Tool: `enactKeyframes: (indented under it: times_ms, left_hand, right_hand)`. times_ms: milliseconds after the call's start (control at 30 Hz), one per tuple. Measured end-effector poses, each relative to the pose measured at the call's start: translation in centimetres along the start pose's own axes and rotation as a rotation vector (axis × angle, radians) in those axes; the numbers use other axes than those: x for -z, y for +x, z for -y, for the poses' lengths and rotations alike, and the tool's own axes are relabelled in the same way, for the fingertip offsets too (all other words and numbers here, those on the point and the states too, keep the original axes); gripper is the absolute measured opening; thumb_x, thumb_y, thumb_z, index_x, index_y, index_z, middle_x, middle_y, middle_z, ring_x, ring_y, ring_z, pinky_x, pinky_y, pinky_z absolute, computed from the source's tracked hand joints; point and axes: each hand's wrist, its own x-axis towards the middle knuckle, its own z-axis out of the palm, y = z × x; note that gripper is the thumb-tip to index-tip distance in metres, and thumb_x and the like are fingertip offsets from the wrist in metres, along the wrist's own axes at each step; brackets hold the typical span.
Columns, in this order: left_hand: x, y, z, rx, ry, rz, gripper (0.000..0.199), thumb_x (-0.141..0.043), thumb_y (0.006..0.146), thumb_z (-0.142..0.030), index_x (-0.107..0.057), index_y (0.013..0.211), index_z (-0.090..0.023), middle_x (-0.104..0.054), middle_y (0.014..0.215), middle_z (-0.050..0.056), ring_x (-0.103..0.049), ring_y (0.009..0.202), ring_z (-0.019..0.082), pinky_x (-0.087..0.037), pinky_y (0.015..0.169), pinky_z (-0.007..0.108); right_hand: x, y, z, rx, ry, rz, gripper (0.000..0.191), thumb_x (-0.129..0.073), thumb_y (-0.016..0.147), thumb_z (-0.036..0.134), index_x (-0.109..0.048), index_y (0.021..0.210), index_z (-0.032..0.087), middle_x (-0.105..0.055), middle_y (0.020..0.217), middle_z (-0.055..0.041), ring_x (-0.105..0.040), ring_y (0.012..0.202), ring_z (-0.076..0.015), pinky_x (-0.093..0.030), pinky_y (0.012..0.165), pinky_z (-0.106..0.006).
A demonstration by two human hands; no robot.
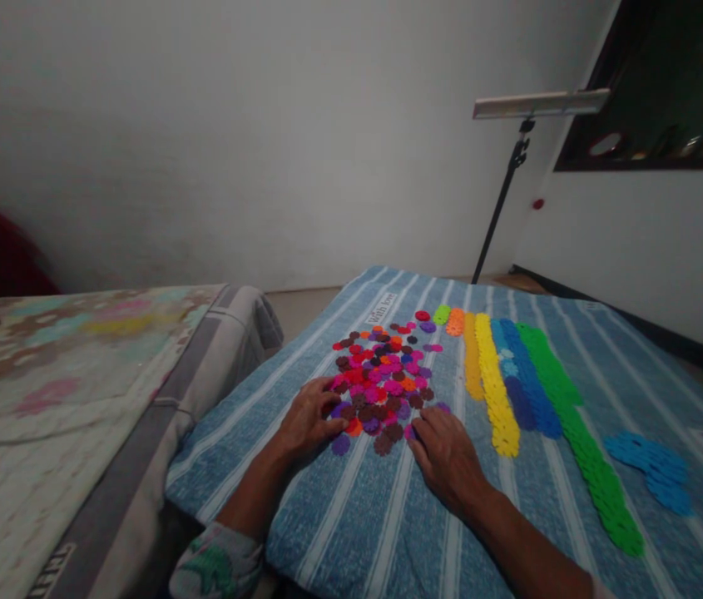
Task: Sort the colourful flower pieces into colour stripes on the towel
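A heap of mixed plastic snowflake discs (382,387) in red, pink, purple, brown and orange lies spread on a striped blue cloth (339,499). At the heap's left edge rests my left hand (310,420), its thumb apart from the bent fingers and touching the discs near a purple disc (340,445). My right hand (444,449) lies at the near right edge, fingers loosely bent with the tips on the outer discs. No disc shows gripped in either hand, though the undersides of the fingers are hidden.
Right of the heap run overlapping rows of discs: orange-yellow (472,358), yellow (493,383), blue (535,383) and green (581,449). Light-blue discs (651,470) lie farther right. A second cloth-covered surface (76,399) stands left. Behind stands a lamp on a pole (501,195).
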Motion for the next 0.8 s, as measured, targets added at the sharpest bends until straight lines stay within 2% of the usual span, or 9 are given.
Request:
enactKeyframes:
  times_ms: [300, 400, 533, 700, 800]
  left_hand:
    - [0.6, -0.1, -1.0, 0.007, -0.037, -0.001, 0.02, -0.069, 0.066, -0.033, -0.071, 0.079, -0.018, -0.062, 0.133, 0.011, -0.057, 0.123, 0.031, -0.047, 0.105, 0.041]
    - [0.9, 0.0, -1.1, 0.054, -0.038, 0.005, 0.02, -0.068, 0.064, -0.03, -0.069, 0.079, -0.018, -0.063, 0.133, 0.011, -0.059, 0.121, 0.03, -0.049, 0.103, 0.039]
    - [1.8, 0.6, -1.3, 0.07, -0.027, -0.003, 0.022, -0.067, 0.065, -0.031, -0.067, 0.083, -0.019, -0.066, 0.127, 0.008, -0.063, 0.111, 0.026, -0.053, 0.094, 0.033]
    - [3.0, 2.3, -2.1, 0.046, 0.013, 0.015, 0.026, -0.062, 0.066, -0.028, -0.067, 0.09, -0.019, -0.068, 0.116, 0.006, -0.066, 0.09, 0.021, -0.055, 0.082, 0.031]
    - [2.9, 4.5, -3.0, -0.004, 0.018, 0.032, 0.027, -0.063, 0.066, -0.027, -0.066, 0.091, -0.019, -0.068, 0.115, 0.006, -0.065, 0.096, 0.022, -0.053, 0.087, 0.032]
  right_hand:
    - [-0.3, 0.1, 0.2, -0.003, -0.015, -0.041, 0.005, -0.056, 0.091, 0.016, -0.058, 0.09, 0.02, -0.061, 0.095, -0.007, -0.054, 0.095, -0.0224, -0.045, 0.089, -0.039]
    - [-0.3, 0.2, 0.2, 0.009, -0.013, -0.046, 0.005, -0.055, 0.091, 0.016, -0.057, 0.09, 0.02, -0.061, 0.094, -0.0066, -0.054, 0.091, -0.0215, -0.046, 0.087, -0.038]
    - [-0.2, 0.2, 0.3, 0.005, -0.003, -0.067, 0.006, -0.055, 0.091, 0.014, -0.057, 0.09, 0.02, -0.061, 0.095, -0.0069, -0.054, 0.093, -0.0221, -0.046, 0.089, -0.039]
    - [-0.2, 0.3, 0.6, -0.019, 0.0, -0.071, 0.007, -0.057, 0.089, 0.013, -0.058, 0.089, 0.02, -0.06, 0.093, -0.0064, -0.054, 0.094, -0.0225, -0.046, 0.09, -0.04]
    - [-0.1, 0.4, 0.8, -0.03, -0.005, -0.068, 0.007, -0.057, 0.089, 0.013, -0.058, 0.09, 0.02, -0.061, 0.094, -0.0061, -0.054, 0.094, -0.0224, -0.046, 0.091, -0.041]
